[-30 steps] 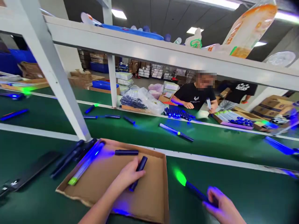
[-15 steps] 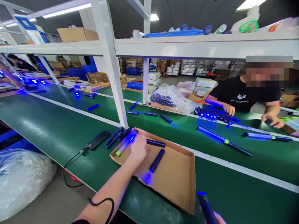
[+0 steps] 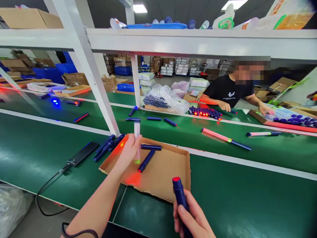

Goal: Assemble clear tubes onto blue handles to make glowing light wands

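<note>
My left hand (image 3: pixel 130 148) grips a clear tube (image 3: pixel 137 130) with a dark cap and a green-yellow band, held upright over the left part of a shallow cardboard tray (image 3: pixel 173 195). In my right hand (image 3: pixel 190 215), at the tray's front right corner, is a dark blue stick handle (image 3: pixel 180 195) whose top end glows red. Two dark blue handles lie in the tray: one (image 3: pixel 151 147) along the back, the other (image 3: pixel 146 161) slanted and casting red light on the cardboard. Several more handles (image 3: pixel 105 147) rest just left of the tray.
A black phone-like device (image 3: pixel 83 154) with a cable lies at left. A white post (image 3: pixel 91 76) and shelf (image 3: pixel 198 44) stand over the green table (image 3: pixel 235 198). Light sticks (image 3: pixel 226 138) lie beyond. Across the table a person (image 3: pixel 228 92) handles items near a box.
My left hand has lifted the clear tube from the tray and turned it upright. My right hand has come further into view with its handle. The lights changed from blue to red; the view shifted right.
</note>
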The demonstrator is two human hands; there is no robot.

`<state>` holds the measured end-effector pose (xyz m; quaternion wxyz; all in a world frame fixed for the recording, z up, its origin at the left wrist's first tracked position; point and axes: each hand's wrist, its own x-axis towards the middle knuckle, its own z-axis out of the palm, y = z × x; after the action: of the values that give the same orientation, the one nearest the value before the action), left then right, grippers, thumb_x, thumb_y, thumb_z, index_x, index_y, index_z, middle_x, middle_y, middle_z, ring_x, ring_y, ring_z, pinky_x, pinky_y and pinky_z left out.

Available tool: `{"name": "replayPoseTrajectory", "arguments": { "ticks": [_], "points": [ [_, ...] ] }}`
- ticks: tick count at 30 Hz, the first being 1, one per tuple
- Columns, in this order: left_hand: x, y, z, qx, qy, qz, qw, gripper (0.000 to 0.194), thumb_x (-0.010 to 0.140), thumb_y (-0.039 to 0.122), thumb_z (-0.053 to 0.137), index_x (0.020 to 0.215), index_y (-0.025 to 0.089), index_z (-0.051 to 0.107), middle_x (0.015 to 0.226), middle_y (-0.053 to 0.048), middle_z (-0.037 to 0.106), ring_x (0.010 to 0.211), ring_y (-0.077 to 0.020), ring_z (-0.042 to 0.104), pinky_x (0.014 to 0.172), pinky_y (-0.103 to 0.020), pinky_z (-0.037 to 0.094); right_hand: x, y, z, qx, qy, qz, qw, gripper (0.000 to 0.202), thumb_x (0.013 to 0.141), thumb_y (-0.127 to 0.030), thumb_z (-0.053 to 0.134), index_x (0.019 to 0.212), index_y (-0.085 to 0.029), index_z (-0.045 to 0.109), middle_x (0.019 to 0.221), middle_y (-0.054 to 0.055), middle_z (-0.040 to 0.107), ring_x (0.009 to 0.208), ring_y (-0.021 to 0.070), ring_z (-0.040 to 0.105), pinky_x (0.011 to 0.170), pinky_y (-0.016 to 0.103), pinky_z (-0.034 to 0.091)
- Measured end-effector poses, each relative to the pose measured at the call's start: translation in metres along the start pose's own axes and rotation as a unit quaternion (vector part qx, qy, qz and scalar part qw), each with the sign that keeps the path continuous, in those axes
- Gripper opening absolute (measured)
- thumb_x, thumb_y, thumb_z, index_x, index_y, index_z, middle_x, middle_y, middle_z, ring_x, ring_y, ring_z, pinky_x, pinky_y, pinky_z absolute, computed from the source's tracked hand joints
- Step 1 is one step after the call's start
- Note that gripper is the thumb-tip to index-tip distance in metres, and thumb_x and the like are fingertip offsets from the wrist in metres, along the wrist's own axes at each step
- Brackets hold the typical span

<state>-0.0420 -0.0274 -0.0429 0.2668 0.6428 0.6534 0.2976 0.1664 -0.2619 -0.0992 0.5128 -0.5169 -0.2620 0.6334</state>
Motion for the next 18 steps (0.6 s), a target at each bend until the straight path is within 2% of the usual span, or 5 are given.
{"name": "replayPoseTrajectory", "arguments": {
  "ticks": [2,4,7,13,18],
  "points": [
    [-0.009,0.037,0.008,-0.271,0.001,0.01,0.962,0.048,0.105,0.071,0.029,0.109,0.025,0.045,0.087,0.001,0.053,0.074,-0.0161,0.062,0.064,-0.027,0.057,-0.003,-0.012,0.002,-0.023,-0.022,0.011,0.999,0.086,0.081,-0.077,0.08,0.145,-0.025,0.055,0.084,0.0,0.07,0.059,0.0143,0.06,0.055,0.026,0.045],
    [-0.019,0.071,0.017,-0.532,-0.024,-0.034,0.845,0.054,0.094,0.077,0.056,0.102,0.025,0.045,0.08,0.005,0.045,0.063,-0.012,0.052,0.05,-0.02,0.049,-0.009,-0.02,0.003,-0.048,-0.014,0.028,0.998,0.088,0.083,-0.077,0.078,0.152,-0.029,0.051,0.093,0.002,0.072,0.06,0.0141,0.06,0.058,0.028,0.049],
    [-0.035,0.102,0.029,-0.675,-0.076,-0.116,0.725,0.055,0.083,0.066,0.08,0.093,0.023,0.047,0.074,0.008,0.042,0.056,-0.0079,0.044,0.041,-0.014,0.039,-0.018,-0.026,0.006,-0.074,0.012,0.038,0.996,0.087,0.084,-0.078,0.075,0.155,-0.034,0.051,0.105,0.005,0.073,0.061,0.0138,0.059,0.056,0.029,0.05],
    [-0.058,0.114,0.046,-0.713,-0.121,-0.156,0.673,0.048,0.084,0.054,0.085,0.095,0.019,0.053,0.087,0.002,0.057,0.063,-0.0067,0.053,0.045,-0.014,0.043,-0.024,-0.028,0.011,-0.075,0.035,0.069,0.994,0.092,0.082,-0.082,0.075,0.158,-0.037,0.051,0.093,0.0,0.067,0.058,0.0112,0.056,0.052,0.024,0.046],
    [-0.062,0.115,0.049,-0.754,-0.146,-0.151,0.622,0.035,0.086,0.034,0.085,0.095,0.019,0.055,0.086,0.003,0.055,0.063,-0.0053,0.052,0.046,-0.012,0.043,-0.034,-0.028,0.026,0.023,0.172,0.108,0.979,0.098,0.069,-0.079,0.088,0.152,-0.039,0.056,0.109,0.002,0.073,0.09,0.0181,0.068,0.067,0.022,0.055]
  ]
}}
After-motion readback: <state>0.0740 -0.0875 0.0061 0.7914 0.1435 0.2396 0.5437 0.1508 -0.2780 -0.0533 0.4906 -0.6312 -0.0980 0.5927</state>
